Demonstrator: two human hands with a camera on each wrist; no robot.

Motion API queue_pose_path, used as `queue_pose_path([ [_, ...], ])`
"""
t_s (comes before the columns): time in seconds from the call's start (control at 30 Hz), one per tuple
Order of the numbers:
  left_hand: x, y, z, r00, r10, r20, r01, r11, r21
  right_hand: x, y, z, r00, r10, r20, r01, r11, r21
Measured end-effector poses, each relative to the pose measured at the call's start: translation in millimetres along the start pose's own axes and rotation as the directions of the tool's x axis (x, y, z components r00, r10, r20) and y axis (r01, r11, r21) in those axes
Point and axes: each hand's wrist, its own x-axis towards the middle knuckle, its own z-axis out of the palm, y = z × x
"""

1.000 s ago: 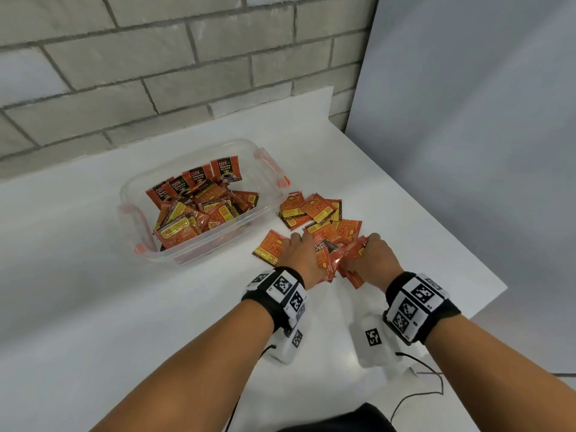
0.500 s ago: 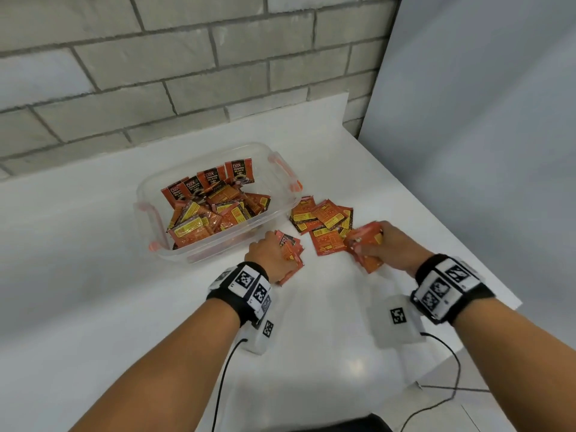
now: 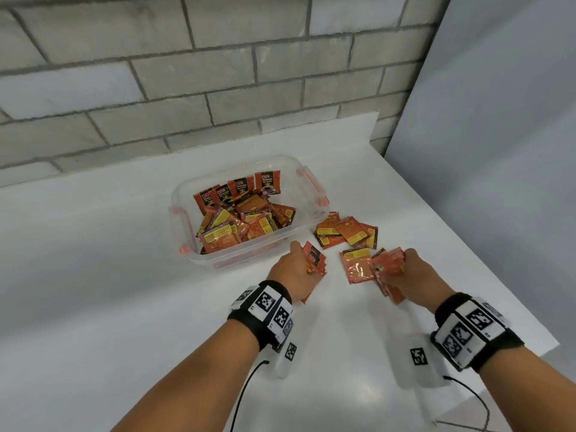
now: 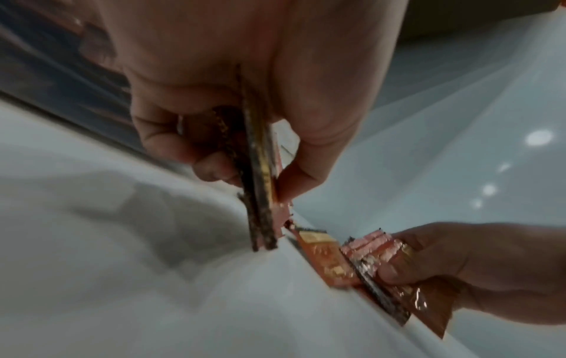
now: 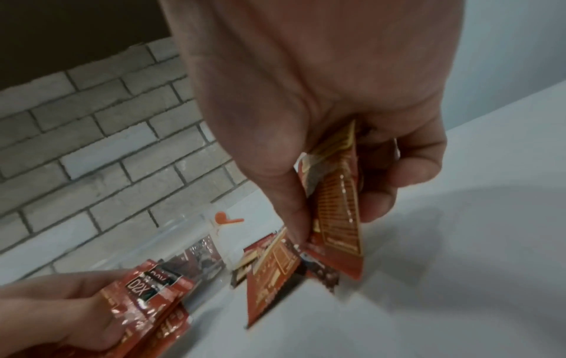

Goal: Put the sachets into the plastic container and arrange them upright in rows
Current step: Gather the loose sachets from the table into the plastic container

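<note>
A clear plastic container with orange handles stands on the white table, holding several red-orange sachets; a few stand upright along its far wall, the others lie jumbled. My left hand grips a small stack of sachets just in front of the container's near right corner; the left wrist view shows that stack pinched edge-on between thumb and fingers. My right hand grips another bunch, seen close in the right wrist view. Loose sachets lie right of the container.
A grey brick wall runs behind the table, and a pale panel closes the right side. The table's right edge lies close to my right hand. One sachet lies flat between my hands.
Both hands have lifted bunches of sachets from the loose pile and drawn apart. The left hand has moved left toward the container; the right hand has shifted right.
</note>
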Motion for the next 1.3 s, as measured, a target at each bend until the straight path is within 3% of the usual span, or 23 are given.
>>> queue_pose_path([
  [0.13,-27.7,2.0,-38.8,0.993,0.099,-0.069,-0.113,0.966,-0.232,-1.9,-1.0,-21.6,0.996,-0.087,0.021,0.086,0.995,0.047],
  [0.23,-46.0,1.1,-89.8,0.959,0.119,-0.257,-0.194,0.937,-0.291,-17.5,-48.0,-34.4,0.974,-0.227,0.029,0.217,0.957,0.193],
  [0.4,-43.7,-12.0,-163.2,0.879,-0.072,-0.471,-0.145,0.901,-0.408,-14.6,-148.1,-16.9,0.947,-0.315,0.059,0.254,0.851,0.459],
  [0.47,-27.6,-27.6,-176.5,0.862,-0.159,-0.481,-0.06,0.91,-0.41,-9.2,-186.6,3.2,0.934,-0.351,0.073,0.288,0.855,0.431],
  [0.63,5.3,-45.8,-180.0,0.881,-0.288,-0.374,0.213,0.949,-0.231,17.2,-250.5,64.6,0.911,-0.354,0.21,0.28,0.907,0.316],
  [0.77,9.0,-42.1,-170.0,0.858,-0.337,-0.389,0.292,0.941,-0.17,32.0,-266.9,95.0,0.916,-0.339,0.213,0.324,0.94,0.104],
  [0.9,10.0,-39.7,-162.6,0.855,-0.341,-0.392,0.301,0.94,-0.162,24.0,-271.4,98.5,0.885,-0.387,0.257,0.42,0.903,-0.088],
  [1.0,6.9,-37.2,-158.8,0.885,-0.29,-0.364,0.252,0.956,-0.15,18.6,-270.3,93.9,0.882,-0.409,0.233,0.448,0.882,-0.144],
  [1.1,-1.9,-33.1,-158.8,0.922,-0.144,-0.36,0.12,0.989,-0.091,12.3,-262.1,79.2,0.86,-0.45,0.239,0.486,0.866,-0.12],
  [1.2,-18.9,-25.1,-162.8,0.929,-0.018,-0.37,-0.002,0.999,-0.054,-1.2,-244.8,51.9,0.819,-0.528,0.225,0.542,0.84,-0.004],
  [1.3,-36.9,-10.0,-158.1,0.955,0.099,-0.28,-0.12,0.991,-0.062,-8.9,-212.0,20.4,0.832,-0.536,0.141,0.503,0.837,0.215],
])
